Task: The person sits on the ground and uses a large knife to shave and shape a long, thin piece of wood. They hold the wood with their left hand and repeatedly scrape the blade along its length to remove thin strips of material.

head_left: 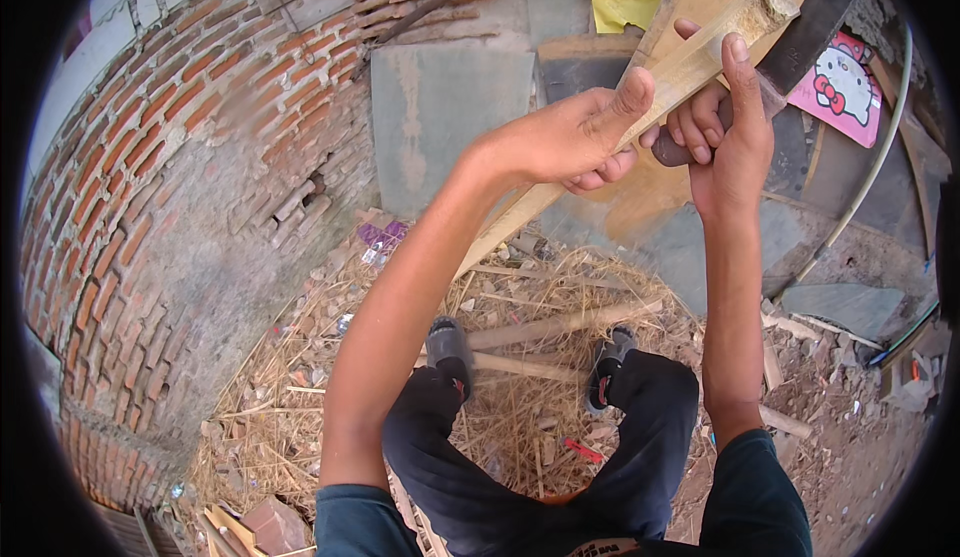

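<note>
A long pale piece of bamboo (690,75) slants from the straw up to the upper right, ending in a rough, knobby cut end. My left hand (585,135) is closed around its middle, thumb lying on top. Close beside it, my right hand (725,132) grips the dark handle of a machete (815,32), thumb pointing up near the bamboo. The broad dark blade runs up past the bamboo's knobby end and out of the upper edge of the view. How closely the blade and the bamboo sit is hard to make out.
A worn brick wall (150,137) curves along the left. Grey slabs (450,117), a yellow sheet (622,4) and a pink cartoon-cat panel (845,92) lie ahead. Straw (300,377), sticks (565,325) and rubble surround my feet. A thin hose-like line (880,152) bends along the right.
</note>
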`<act>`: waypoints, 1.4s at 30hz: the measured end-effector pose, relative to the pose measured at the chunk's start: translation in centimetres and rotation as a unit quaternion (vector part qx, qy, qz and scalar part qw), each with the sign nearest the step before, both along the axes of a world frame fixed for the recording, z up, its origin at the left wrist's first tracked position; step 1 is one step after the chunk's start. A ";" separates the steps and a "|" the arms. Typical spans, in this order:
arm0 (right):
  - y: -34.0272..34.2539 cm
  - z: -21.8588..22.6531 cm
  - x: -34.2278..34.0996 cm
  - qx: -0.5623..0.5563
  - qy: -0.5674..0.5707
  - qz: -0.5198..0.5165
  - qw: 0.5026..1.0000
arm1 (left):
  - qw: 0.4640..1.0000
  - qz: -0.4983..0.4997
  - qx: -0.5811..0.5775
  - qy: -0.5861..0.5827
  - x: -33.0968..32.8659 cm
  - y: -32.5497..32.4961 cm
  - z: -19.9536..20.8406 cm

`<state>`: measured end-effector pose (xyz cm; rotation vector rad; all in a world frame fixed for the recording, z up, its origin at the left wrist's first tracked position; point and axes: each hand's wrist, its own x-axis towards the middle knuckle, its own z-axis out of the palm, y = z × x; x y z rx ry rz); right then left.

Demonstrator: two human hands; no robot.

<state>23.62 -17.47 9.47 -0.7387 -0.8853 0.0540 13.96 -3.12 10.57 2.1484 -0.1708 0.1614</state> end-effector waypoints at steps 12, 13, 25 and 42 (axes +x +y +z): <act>1.6 -5.5 1.3 0.010 0.174 0.060 0.983 | 0.984 0.178 -0.010 -0.009 -4.1 -1.1 -5.8; 1.5 -6.3 2.0 0.006 0.186 0.053 0.981 | 0.965 0.234 0.044 -0.106 -5.1 -0.8 -7.7; 0.1 -13.5 9.2 0.038 0.327 0.111 0.938 | 0.943 -0.078 -0.203 0.252 -31.8 -12.9 -21.9; 2.7 -20.4 6.2 -0.102 0.449 0.205 0.864 | 0.584 0.202 -0.435 -0.655 -29.1 -5.6 -18.0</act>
